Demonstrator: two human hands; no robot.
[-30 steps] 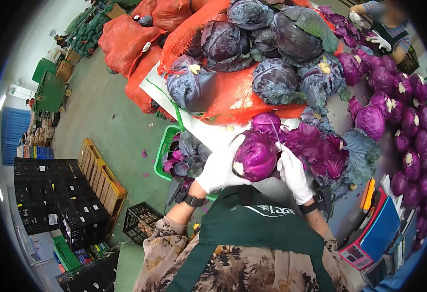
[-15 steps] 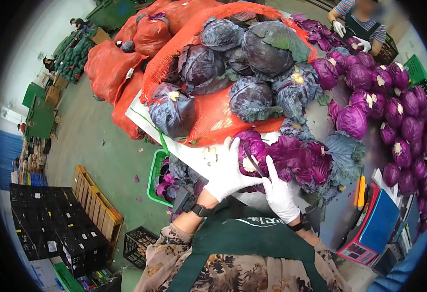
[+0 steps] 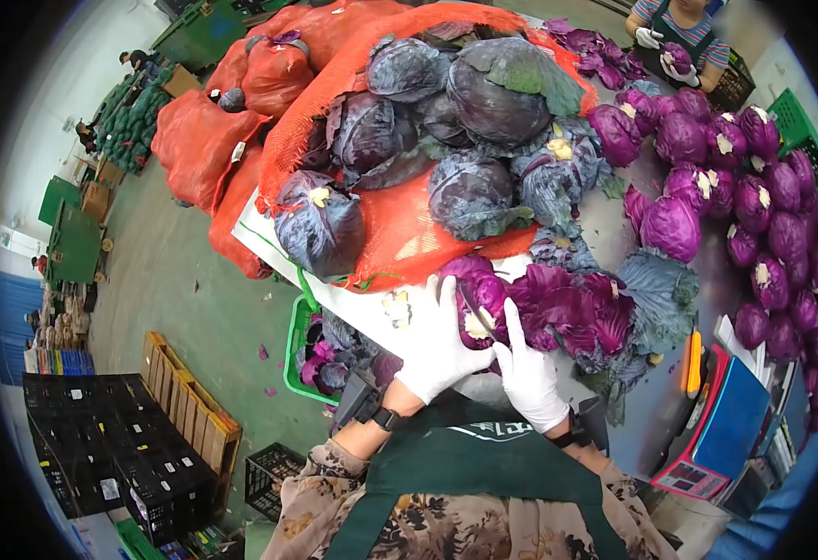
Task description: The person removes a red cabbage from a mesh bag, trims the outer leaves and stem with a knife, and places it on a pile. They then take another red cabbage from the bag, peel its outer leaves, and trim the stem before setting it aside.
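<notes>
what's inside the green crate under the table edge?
The green crate holds loose purple and grey-green cabbage leaves. Its right part is hidden behind the left hand and the table edge, so its remaining contents cannot be seen.

Little bare tabletop (image 3: pixel 371 308) is showing – only a pale strip just left of the left hand (image 3: pixel 437 350), ending at the edge above the green crate (image 3: pixel 299 350). Ahead, the orange net sack (image 3: pixel 409 224) heaped with untrimmed cabbages (image 3: pixel 469 191) is blocking the way. To the right, loose purple leaves (image 3: pixel 595 313) are crowding against the right hand (image 3: pixel 528 373), and beyond them trimmed cabbages (image 3: pixel 754 215) and a scale (image 3: pixel 721 429) are filling the side – the floor (image 3: pixel 194 280) lying open on the left.
</notes>
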